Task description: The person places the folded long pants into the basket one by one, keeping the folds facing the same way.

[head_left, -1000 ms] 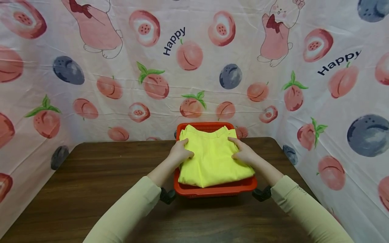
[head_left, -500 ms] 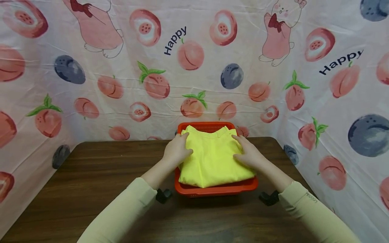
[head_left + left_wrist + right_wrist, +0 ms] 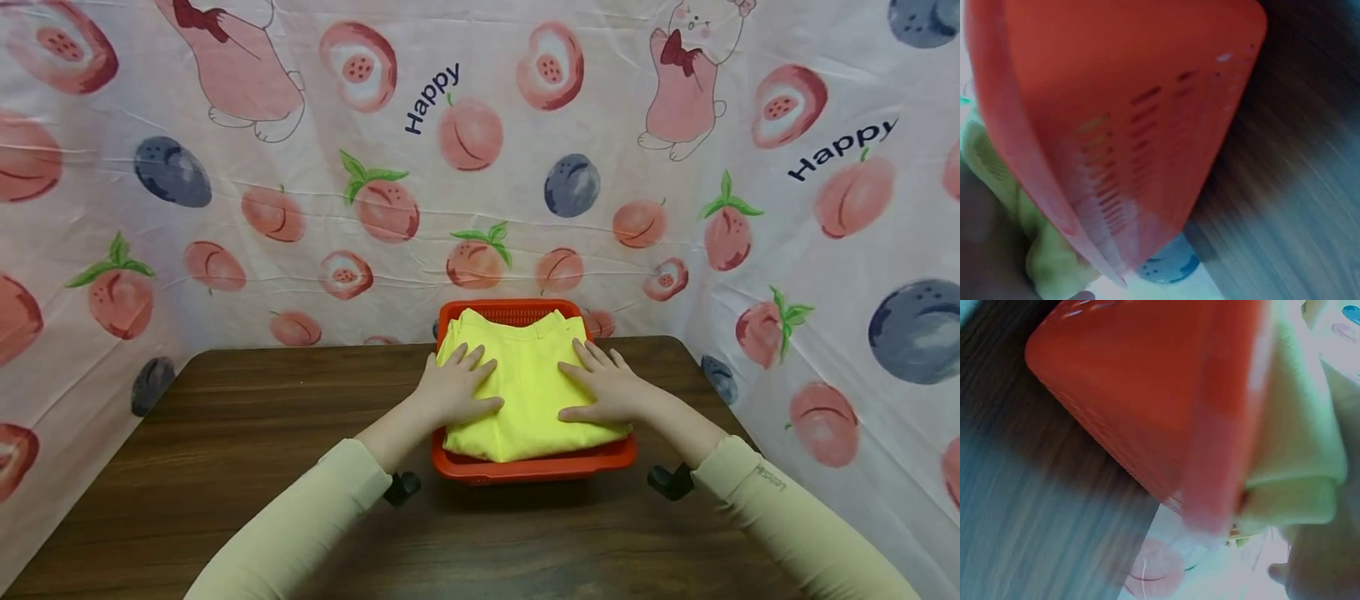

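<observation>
Folded bright yellow trousers (image 3: 525, 375), their waistband toward the back, lie in a red plastic basket (image 3: 532, 475). My left hand (image 3: 453, 392) rests on the left part of the cloth with fingers spread and straight. On the right part, my right hand (image 3: 607, 387) lies flat in the same way, fingers fanned out. In the left wrist view the slotted basket wall (image 3: 1129, 125) fills the middle, with yellow cloth (image 3: 1047, 256) showing past the rim. The right wrist view shows the folded cloth (image 3: 1297, 444) bulging above the basket's rim (image 3: 1222, 425).
The basket stands on a dark brown wooden table (image 3: 262, 433), near its back edge. A fruit-printed curtain (image 3: 487, 83) hangs behind the table and along both sides. Black wrist cameras (image 3: 402, 487) show under both forearms.
Both hands were at the side edges of the folded trousers, moved slightly outward, and now lie spread on top of them, nearer the middle. The basket has stayed in place.
</observation>
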Demonstrator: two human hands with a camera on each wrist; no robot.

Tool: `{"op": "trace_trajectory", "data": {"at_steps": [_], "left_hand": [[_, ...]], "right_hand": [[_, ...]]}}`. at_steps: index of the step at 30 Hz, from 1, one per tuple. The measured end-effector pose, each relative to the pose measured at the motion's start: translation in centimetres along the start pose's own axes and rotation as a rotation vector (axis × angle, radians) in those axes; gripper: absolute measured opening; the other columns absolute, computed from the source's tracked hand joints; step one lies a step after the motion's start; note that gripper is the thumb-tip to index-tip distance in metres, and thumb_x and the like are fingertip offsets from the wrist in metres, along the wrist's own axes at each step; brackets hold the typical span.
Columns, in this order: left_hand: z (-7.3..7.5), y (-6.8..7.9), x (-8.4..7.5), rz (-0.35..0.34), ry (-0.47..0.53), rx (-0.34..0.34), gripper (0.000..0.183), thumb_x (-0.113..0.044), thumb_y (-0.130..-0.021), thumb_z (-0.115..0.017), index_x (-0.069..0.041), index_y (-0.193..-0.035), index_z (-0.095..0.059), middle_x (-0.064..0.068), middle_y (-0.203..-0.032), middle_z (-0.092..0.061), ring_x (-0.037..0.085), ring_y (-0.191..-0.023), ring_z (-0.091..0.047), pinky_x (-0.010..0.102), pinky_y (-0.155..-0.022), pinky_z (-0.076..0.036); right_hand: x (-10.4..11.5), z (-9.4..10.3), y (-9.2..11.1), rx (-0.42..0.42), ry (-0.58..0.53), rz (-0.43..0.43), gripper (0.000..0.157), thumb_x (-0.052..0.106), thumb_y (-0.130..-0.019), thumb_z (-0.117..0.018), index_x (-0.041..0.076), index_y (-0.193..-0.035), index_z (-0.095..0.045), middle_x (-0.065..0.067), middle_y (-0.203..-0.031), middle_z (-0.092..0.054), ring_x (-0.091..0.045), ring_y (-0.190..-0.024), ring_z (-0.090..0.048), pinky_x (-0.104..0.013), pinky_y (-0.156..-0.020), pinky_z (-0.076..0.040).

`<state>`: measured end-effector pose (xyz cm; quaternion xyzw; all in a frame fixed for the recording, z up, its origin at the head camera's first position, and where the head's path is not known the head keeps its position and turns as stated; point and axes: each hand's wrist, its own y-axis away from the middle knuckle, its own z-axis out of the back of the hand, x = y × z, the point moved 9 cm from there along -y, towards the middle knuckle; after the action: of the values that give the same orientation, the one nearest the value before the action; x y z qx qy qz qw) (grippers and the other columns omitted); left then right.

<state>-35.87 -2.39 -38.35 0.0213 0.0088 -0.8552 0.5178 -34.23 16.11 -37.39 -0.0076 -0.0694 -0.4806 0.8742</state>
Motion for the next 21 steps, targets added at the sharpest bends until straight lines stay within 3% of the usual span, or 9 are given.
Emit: {"op": "trace_trajectory", "data": {"at_steps": [7, 16, 21], "left_hand": [[-0.9, 0.4, -0.1, 0.017, -0.049, 0.022, 0.084, -0.075, -0.084, -0.044, -0.026, -0.151, -0.033, 0.005, -0.158, -0.019, 0.032, -0.142, -0.014, 0.067, -0.105, -0.012], [-1.7, 0.0, 0.0, 0.059, -0.108, 0.093, 0.089, -0.077, -0.078, -0.050, -0.020, -0.146, -0.043, 0.008, -0.156, -0.022, 0.035, -0.142, -0.015, 0.067, -0.105, -0.011], [-2.0, 0.0, -0.1, 0.079, -0.118, 0.121, 0.091, -0.076, -0.076, -0.055, -0.021, -0.147, -0.041, 0.007, -0.157, -0.020, 0.033, -0.143, -0.013, 0.067, -0.105, -0.008]], "right_hand": [[1.0, -0.7, -0.2, -0.013, 0.113, 0.086, 0.094, 0.075, -0.081, -0.049, 0.012, -0.150, -0.034, -0.019, -0.156, -0.016, -0.037, -0.143, -0.003, -0.062, -0.107, 0.002], [0.7, -1.8, -0.4, 0.072, 0.094, 0.005, 0.098, 0.078, -0.078, -0.049, 0.014, -0.151, -0.033, -0.018, -0.156, -0.015, -0.036, -0.143, -0.005, -0.059, -0.109, 0.001], [0.3, -2.5, -0.6, 0.106, 0.108, -0.039, 0.099, 0.079, -0.076, -0.050, 0.016, -0.151, -0.032, -0.017, -0.157, -0.014, -0.035, -0.143, -0.004, -0.058, -0.110, 0.001]]}}
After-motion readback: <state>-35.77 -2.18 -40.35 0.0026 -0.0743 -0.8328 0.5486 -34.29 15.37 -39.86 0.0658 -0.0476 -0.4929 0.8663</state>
